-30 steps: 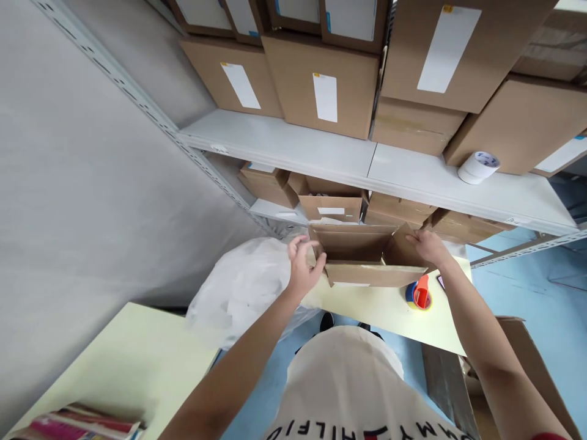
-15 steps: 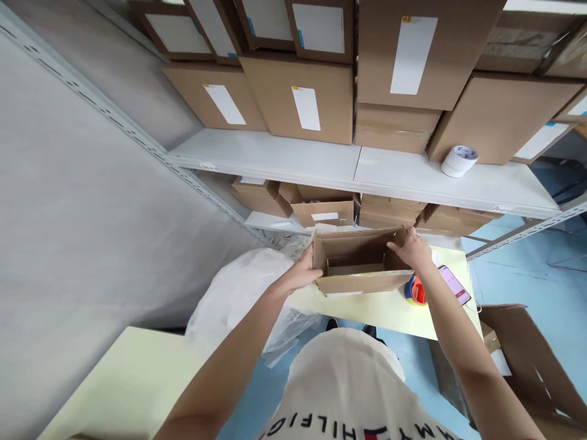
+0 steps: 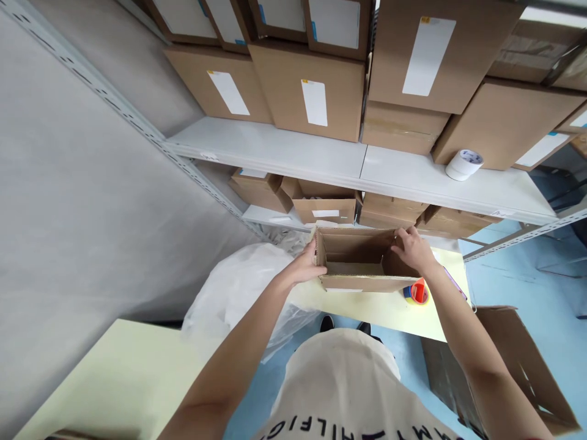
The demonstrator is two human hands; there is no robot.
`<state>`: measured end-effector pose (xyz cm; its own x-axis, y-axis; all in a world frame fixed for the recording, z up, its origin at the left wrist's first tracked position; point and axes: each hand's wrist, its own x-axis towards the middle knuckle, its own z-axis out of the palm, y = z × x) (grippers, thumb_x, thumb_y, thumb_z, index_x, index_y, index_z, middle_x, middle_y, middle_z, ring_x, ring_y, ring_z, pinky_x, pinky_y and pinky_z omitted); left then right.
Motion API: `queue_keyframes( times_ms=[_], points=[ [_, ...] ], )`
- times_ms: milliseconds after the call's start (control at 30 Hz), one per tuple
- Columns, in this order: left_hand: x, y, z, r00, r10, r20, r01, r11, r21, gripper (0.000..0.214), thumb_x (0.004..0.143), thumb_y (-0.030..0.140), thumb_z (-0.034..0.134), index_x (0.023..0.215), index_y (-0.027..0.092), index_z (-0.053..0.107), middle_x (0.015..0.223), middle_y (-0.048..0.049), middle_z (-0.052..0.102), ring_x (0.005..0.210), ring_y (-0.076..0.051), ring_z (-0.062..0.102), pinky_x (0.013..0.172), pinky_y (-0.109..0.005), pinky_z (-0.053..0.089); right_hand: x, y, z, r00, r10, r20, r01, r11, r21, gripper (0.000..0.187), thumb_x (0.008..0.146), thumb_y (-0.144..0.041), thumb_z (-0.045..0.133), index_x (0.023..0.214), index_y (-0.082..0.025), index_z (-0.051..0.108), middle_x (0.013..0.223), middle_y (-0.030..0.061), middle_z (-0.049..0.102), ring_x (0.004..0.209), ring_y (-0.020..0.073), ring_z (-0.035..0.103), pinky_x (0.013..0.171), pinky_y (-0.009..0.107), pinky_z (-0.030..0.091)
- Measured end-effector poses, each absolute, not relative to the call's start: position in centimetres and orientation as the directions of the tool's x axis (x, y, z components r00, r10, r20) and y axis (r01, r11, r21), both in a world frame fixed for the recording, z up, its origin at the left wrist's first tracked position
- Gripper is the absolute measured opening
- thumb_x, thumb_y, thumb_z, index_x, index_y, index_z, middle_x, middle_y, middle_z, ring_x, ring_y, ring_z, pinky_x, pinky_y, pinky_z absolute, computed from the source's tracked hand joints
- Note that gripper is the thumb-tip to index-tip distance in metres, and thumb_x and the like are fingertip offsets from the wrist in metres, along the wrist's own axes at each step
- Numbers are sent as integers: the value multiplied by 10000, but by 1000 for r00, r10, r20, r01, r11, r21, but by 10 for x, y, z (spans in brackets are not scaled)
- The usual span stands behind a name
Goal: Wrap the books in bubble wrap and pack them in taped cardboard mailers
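Observation:
An open cardboard box (image 3: 358,283) stands on the pale yellow table (image 3: 367,310), its inside showing bare. My left hand (image 3: 303,266) grips the box's left end, thumb over the near corner and fingers around the outer side. At the right end, my right hand (image 3: 413,250) is closed on the box's edge, with fingers bent over the far right corner. Close by my right wrist lies a tape dispenser (image 3: 416,292) in red and blue. A phone (image 3: 454,282) is mostly covered by my right forearm.
Shelves (image 3: 275,146) ahead hold several cardboard boxes (image 3: 316,91) and white tape rolls (image 3: 464,164). A white plastic bag (image 3: 233,287) bulges at the table's left. A large open carton (image 3: 518,360) stands on the floor at right. Another pale table (image 3: 123,379) is at lower left.
My right fingers have moved farther over the box's far right corner. More of the box's inside shows. My right forearm now covers most of the phone.

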<state>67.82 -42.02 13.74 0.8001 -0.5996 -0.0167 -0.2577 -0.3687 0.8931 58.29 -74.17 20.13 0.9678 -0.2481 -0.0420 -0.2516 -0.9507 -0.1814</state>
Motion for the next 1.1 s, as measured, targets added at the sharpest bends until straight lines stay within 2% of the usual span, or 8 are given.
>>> queue_keyframes(
  times_ms=[167, 333, 500, 633, 700, 800, 900, 1100],
  points=[
    [674, -426, 142, 771, -633, -73, -243, -398, 885, 979, 709, 349, 732, 1554, 218, 255, 1504, -109, 462, 1329, -304, 498, 1116, -439, 409, 598, -743, 192, 980, -151, -126, -180, -948, -262, 764, 883, -442, 587, 1534, -196, 271, 993, 132, 692, 951, 321, 675, 848, 408, 487],
    [669, -433, 148, 777, -616, -126, -277, -515, 811, 716, 864, 647, 497, 1429, 206, 509, 1555, -114, 393, 1423, -312, 380, 1179, -455, 294, 595, -739, 177, 986, -122, -117, -167, -808, -565, 875, 875, -534, 556, 1559, -191, 133, 1151, 149, 687, 991, 294, 693, 919, 457, 501],
    [675, -413, 143, 590, -802, -94, -464, -433, 773, 801, 890, 767, 192, 1294, 247, 648, 1561, -94, 392, 1455, -328, 312, 1196, -523, 207, 559, -774, 181, 985, 44, -164, -110, -570, -814, 684, 863, -680, 490, 1399, -257, 470, 1374, 141, 586, 1242, 299, 586, 1037, 505, 462],
    [672, -408, 127, 559, -829, -27, -570, -408, 713, 787, 709, 788, 592, 1270, 241, 659, 1499, -142, 468, 1433, -403, 304, 1139, -594, 278, 531, -787, 169, 952, 237, -194, -41, -528, -848, 735, 720, -792, 587, 1195, -240, 681, 1500, 134, 476, 1441, 380, 338, 1164, 588, 279],
    [665, -414, 117, 632, -773, 48, -575, -427, 698, 699, 694, 660, 711, 1242, 228, 665, 1405, -145, 562, 1382, -370, 394, 1127, -555, 331, 524, -779, 153, 977, 173, -128, -22, -514, -858, 706, 681, -770, 651, 1117, -219, 719, 1484, 146, 493, 1457, 385, 301, 1183, 583, 245],
    [654, -425, 104, 806, -558, 195, -486, -440, 755, 487, 831, 479, 631, 1240, 213, 627, 1332, -122, 609, 1284, -284, 523, 1084, -470, 423, 518, -762, 127, 990, -138, -18, -83, -481, -873, 585, 741, -691, 659, 1097, -229, 704, 1383, 151, 575, 1357, 342, 462, 1129, 554, 355],
    [646, -432, 93, 920, -337, 202, -340, -426, 838, 565, 820, 420, 627, 1329, 198, 520, 1425, -138, 521, 1320, -273, 497, 1031, -442, 479, 519, -755, 112, 916, -397, 51, -146, -451, -881, 703, 719, -657, 694, 1279, -251, 573, 1426, 158, 499, 1282, 313, 518, 1012, 527, 479],
    [642, -434, 80, 930, -367, 28, -154, -317, 936, 637, 849, 420, 578, 1422, 203, 406, 1452, -153, 503, 1332, -263, 504, 1050, -455, 473, 547, -768, 131, 927, -361, 102, -85, -465, -881, 1139, 673, -678, 717, 1549, -319, 85, 1628, 176, 150, 1458, 344, 286, 1027, 568, 444]
  ],
)
